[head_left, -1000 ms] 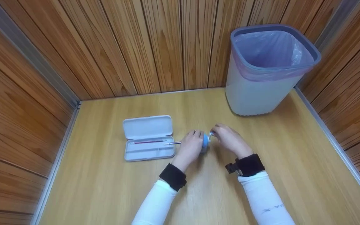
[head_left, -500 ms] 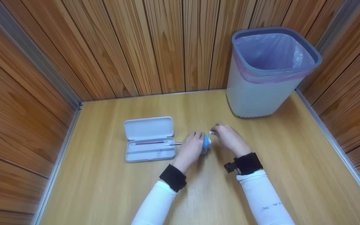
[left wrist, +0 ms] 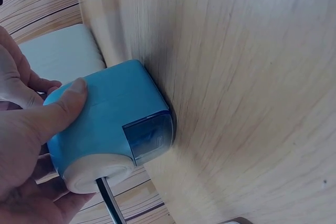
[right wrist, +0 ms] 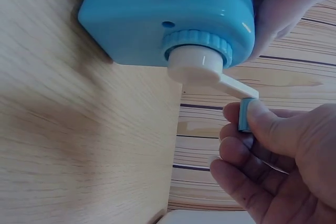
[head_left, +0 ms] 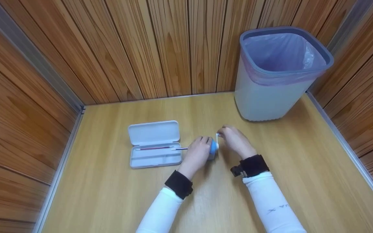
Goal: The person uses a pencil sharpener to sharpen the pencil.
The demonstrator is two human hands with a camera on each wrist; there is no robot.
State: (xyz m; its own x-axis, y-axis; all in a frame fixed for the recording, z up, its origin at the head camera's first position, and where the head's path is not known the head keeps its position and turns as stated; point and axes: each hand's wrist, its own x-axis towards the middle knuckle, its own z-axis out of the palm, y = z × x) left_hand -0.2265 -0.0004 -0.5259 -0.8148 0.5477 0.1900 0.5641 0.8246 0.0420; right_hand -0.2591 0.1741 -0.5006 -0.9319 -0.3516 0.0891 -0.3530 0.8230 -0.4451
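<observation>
Sharpener: rounded box-shaped pencil sharpener of glossy blue plastic [left wrist: 114, 98]; the landmark for all places below; it appears to rest on the light wood-grain table [head_left: 108, 194], its white front facing the case and its crank side facing away.
Left hand: left hand [head_left: 199, 152] wrapped over the sharpener, thumb along one face and fingers round the opposite side; a firm grip with no slack showing.
Right hand: right hand [head_left: 237, 142] just beyond the crank side of the sharpener; thumb and forefinger closed in a pinch on the small blue cylindrical knob [right wrist: 243, 115], the remaining fingers loosely bent.
Crank: slim white plastic crank arm [right wrist: 239, 86], joining the sharpener's hub to the knob.
Pencil: thin dark-and-silver pencil [left wrist: 111, 203], one end in the sharpener's white front; the free end projects over the case.
Case: pale grey plastic pencil case with raised lid [head_left: 154, 133], near the sharpener on its front side; a slim purple-red pencil [head_left: 154, 148] lies in the compartment nearest the lid.
Bin: whitish plastic waste bin with grey rim and lilac liner [head_left: 267, 100], well apart from the sharpener, behind it and to the right.
Technique: the step in hand is judged to be cranking; the sharpener is best pressed down and kept from twisting; the knob should travel in an even circle, without sideways pull; should the pencil spin or back out, pause and reseat it.
</observation>
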